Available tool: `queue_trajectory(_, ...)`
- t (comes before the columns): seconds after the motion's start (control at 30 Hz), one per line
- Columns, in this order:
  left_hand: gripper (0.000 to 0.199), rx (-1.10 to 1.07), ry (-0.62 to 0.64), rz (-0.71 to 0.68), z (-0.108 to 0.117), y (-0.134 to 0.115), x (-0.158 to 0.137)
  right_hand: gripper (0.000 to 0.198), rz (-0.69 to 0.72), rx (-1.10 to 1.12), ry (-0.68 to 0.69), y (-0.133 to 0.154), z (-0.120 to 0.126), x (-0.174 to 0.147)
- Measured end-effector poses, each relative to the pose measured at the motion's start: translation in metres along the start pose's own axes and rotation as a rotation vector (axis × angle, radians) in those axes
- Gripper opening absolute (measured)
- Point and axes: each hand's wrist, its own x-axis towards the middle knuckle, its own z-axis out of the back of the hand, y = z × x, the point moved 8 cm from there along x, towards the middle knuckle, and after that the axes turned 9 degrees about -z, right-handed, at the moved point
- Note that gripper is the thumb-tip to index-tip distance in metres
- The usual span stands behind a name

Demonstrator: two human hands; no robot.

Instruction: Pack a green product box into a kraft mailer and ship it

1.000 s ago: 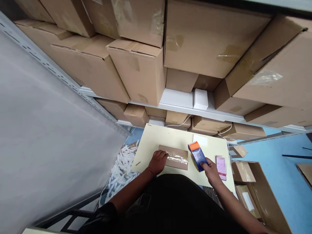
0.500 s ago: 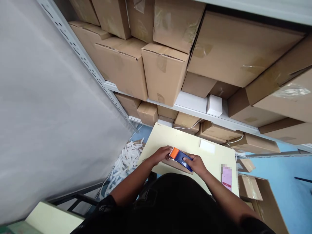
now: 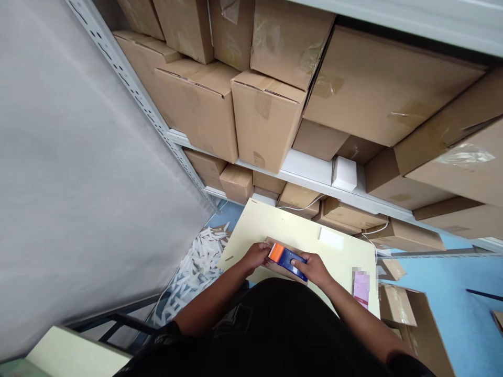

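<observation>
A blue tape dispenser with an orange front end (image 3: 288,262) is in my right hand (image 3: 314,268), whose fingers wrap round its blue body with the thumb on top. My left hand (image 3: 256,256) is at the orange end, fingers closed together; what they pinch is too small to make out. Beneath the dispenser a flat brown cardboard box (image 3: 271,242) lies on the pale yellow table (image 3: 251,220), partly covered by the dispenser and both hands.
A white card or box (image 3: 330,237) and a pink-and-purple item (image 3: 361,288) lie on the table. Shelves ahead hold several cardboard boxes (image 3: 267,120). White paper scraps (image 3: 196,267) cover the floor at left. An open carton (image 3: 426,324) stands at right.
The dispenser sits slightly lower and further left in view, and its orange end has turned a little. My hands shift with it; the camera view has also moved slightly.
</observation>
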Motion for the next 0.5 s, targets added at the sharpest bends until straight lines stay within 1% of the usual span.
queue_trajectory(0.1, 0.024, 0.222, -0.084, -0.091, 0.012, -0.010, -0.005, 0.047, 0.005, -0.076, -0.003, 0.006, 0.000, -0.002)
queue_trajectory(0.17, 0.024, 0.336, -0.131, -0.181, 0.026, -0.017, -0.009, 0.048, -0.003, -0.138, -0.024, 0.010, 0.003, -0.004)
queue_trajectory(0.27, 0.026, 0.480, -0.235, -0.279, 0.062, -0.018, -0.013, 0.050, -0.020, -0.216, -0.039, 0.013, 0.008, -0.007)
queue_trajectory(0.33, 0.027, 0.531, -0.280, -0.303, 0.083, -0.012, -0.011, 0.051, -0.030, -0.249, -0.051, 0.013, 0.011, -0.009)
queue_trajectory(0.37, 0.027, 0.558, -0.292, -0.315, 0.090, -0.008, -0.009, 0.051, -0.035, -0.256, -0.058, 0.012, 0.012, -0.009)
queue_trajectory(0.43, 0.027, 0.612, -0.301, -0.333, 0.095, 0.002, -0.003, 0.052, -0.052, -0.264, -0.075, 0.011, 0.013, -0.009)
queue_trajectory(0.5, 0.029, 0.651, -0.318, -0.336, 0.089, 0.013, 0.006, 0.052, -0.068, -0.283, -0.097, 0.012, 0.012, -0.008)
